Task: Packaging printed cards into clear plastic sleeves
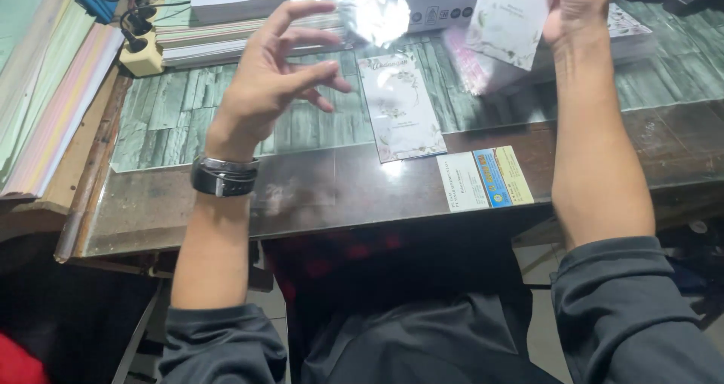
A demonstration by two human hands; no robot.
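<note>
Head view, looking down on the work. We see the right hand raised above the surface, closed on one floral printed card that it holds upright and tilted, partly out of frame; which fingers pinch it we cannot tell. The left hand hovers with its fingers spread and slightly curled, gripping nothing firmly. Its fingertips lie just beside a clear plastic sleeve, which glints between the two hands. We judge that the card and the sleeve are held up off the surface so that one may be brought to the mouth of the other.

Taking the flat floral card on the surface as landmark: it lies face up, directly below the sleeve and between the forearms. Near its lower right corner lie two small slips under the glass top, one white label and one blue-and-yellow label, touching side by side. Beyond it stands a paper stack; to its far left, one power strip.

Count: two hands, two floral cards, one sleeve, two labels. One wristwatch sits on the left wrist.
</note>
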